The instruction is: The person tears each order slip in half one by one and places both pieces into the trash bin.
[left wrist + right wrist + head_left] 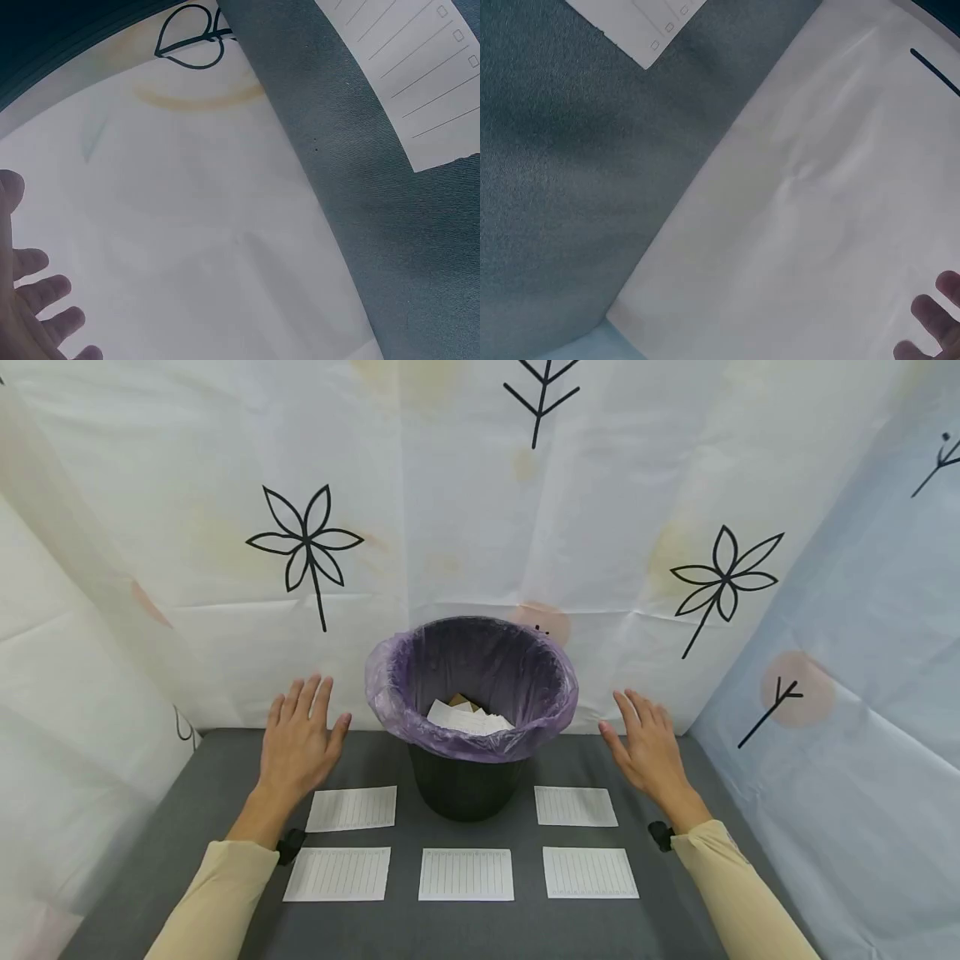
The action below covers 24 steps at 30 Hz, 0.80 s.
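Observation:
A dark bin [467, 789] lined with a purple plastic bag [390, 693] stands at the back middle of the table. Inside it lie pieces of white paper [465, 718] and a bit of brown material. To the bin's left my left hand [298, 747] is held up, fingers extended, touching nothing. My right hand [647, 747] is raised likewise on the other side, also holding nothing. Lined paper sheets lie flat around the bin's front: one at back left [352, 809], one at back right [576, 807], and a front row of three, including a middle sheet [466, 875].
A grey tabletop [465, 935] carries everything. White fabric [465, 527] with printed plants hangs behind it, and more cloth [862, 735] encloses the sides. A thin dark cord [183, 727] shows at the left back corner.

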Tool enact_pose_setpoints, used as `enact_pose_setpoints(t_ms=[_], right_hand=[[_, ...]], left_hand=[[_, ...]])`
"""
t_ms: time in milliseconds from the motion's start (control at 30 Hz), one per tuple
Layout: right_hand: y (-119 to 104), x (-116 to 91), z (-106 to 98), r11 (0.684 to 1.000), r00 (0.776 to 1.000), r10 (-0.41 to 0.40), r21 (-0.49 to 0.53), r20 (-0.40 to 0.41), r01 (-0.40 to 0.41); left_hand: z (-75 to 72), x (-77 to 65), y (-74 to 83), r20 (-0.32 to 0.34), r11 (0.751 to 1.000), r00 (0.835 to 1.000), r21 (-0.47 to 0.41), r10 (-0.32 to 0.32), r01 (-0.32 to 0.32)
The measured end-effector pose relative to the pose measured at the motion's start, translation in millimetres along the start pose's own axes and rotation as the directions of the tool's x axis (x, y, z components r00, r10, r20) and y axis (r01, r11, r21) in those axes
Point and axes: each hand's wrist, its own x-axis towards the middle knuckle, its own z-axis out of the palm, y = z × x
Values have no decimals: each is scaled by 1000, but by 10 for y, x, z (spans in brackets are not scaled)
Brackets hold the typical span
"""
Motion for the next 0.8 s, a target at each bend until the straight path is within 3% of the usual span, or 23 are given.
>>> enact_pose_setpoints(t_ms=[367,567,800], right_hand=[[-95,-82,-31,995,995,-19,93,-98,28],[-185,-140,-37,989,995,4,148,-97,11],[-303,-161,-49,973,991,0,230,-131,31]], left_hand=[[49,-92,44,-189,996,979,-32,72,-80],[18,-171,99,-182,992,982,-101,55,-74],[0,-253,195,-156,972,988,-233,-12,-25]])
